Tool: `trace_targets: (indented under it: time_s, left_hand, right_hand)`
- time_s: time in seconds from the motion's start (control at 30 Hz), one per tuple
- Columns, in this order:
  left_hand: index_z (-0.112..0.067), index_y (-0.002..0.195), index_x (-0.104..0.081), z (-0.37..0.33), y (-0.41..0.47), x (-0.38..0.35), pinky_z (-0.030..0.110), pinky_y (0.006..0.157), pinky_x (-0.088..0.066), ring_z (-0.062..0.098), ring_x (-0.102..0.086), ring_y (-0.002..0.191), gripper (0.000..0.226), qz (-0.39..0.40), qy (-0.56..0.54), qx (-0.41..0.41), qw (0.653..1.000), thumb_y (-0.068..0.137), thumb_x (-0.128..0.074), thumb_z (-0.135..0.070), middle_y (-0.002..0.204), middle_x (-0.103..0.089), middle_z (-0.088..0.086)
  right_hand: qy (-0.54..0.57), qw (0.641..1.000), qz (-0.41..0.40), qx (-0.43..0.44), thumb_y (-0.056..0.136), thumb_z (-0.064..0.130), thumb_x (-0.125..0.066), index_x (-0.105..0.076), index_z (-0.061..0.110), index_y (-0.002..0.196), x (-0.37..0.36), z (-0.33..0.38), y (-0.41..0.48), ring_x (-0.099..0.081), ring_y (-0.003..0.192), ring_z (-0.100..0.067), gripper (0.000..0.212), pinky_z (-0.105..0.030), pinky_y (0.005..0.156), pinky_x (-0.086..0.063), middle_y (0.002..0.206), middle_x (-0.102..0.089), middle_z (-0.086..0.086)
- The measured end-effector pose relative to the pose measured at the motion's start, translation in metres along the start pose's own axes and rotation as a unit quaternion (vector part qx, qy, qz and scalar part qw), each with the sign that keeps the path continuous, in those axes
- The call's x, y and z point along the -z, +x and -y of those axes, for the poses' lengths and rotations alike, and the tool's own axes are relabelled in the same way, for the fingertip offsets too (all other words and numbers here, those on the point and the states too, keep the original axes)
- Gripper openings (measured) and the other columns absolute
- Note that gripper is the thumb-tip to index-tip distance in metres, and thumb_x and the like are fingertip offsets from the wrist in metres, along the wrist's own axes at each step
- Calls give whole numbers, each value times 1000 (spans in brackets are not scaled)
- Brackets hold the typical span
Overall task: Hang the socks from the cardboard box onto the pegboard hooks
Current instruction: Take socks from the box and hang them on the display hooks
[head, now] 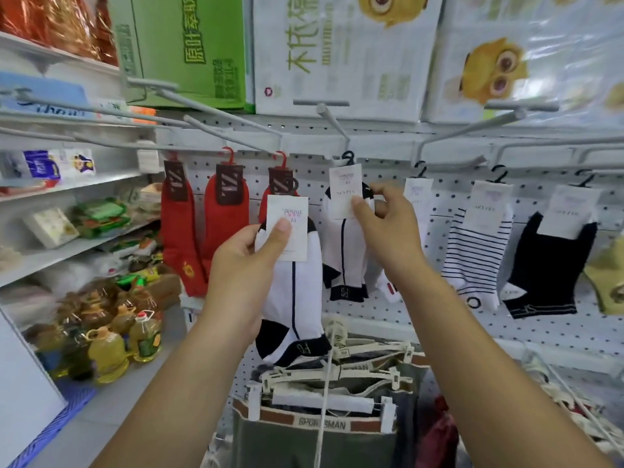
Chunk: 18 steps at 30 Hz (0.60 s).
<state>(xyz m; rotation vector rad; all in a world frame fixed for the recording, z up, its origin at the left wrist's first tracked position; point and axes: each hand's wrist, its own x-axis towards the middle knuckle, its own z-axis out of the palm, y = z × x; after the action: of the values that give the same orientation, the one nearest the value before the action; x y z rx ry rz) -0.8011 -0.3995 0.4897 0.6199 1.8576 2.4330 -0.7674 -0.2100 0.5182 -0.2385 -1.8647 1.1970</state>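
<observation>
My left hand (248, 261) grips a white sock pair with black toe and heel (293, 298) by its white paper label, holding it in front of the pegboard (388, 319). My right hand (388, 224) pinches the label of a matching white sock pair (344, 251) that hangs by a black hanger on a grey hook (332, 121). Three red sock pairs (216, 214) hang to the left. A striped pair (472, 251) and a black pair (547, 265) hang to the right. The cardboard box is out of view.
Long grey hooks (209, 111) jut out toward me at head height. Boxes of tissue (341, 52) sit on the top shelf. Shelves with goods and oil bottles (108, 352) stand at left. Clipped underwear on hangers (324, 390) hangs below my hands.
</observation>
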Motion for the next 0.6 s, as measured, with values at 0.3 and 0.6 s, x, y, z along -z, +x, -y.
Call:
trace_targets:
  time_s: [0.3, 0.6]
  left_hand:
    - [-23, 97, -77, 13, 14, -17, 40, 95, -55, 13, -74, 98, 20, 53, -7, -1, 999, 94, -68, -41, 97, -79, -7]
    - [-20, 96, -78, 13, 10, -44, 36, 88, -54, 19, -72, 95, 28, 81, 17, -49, 995, 102, -57, -39, 95, -78, 6]
  right_hand:
    - [-45, 998, -32, -27, 99, 32, -61, -64, 23, 117, 6, -14, -12, -66, 95, -6, 20, -29, 86, -55, 105, -72, 8]
    - [7, 997, 59, 43, 97, 30, -66, -64, 26, 126, 14, 12, -40, -65, 93, -2, 30, -17, 80, -51, 100, -69, 9]
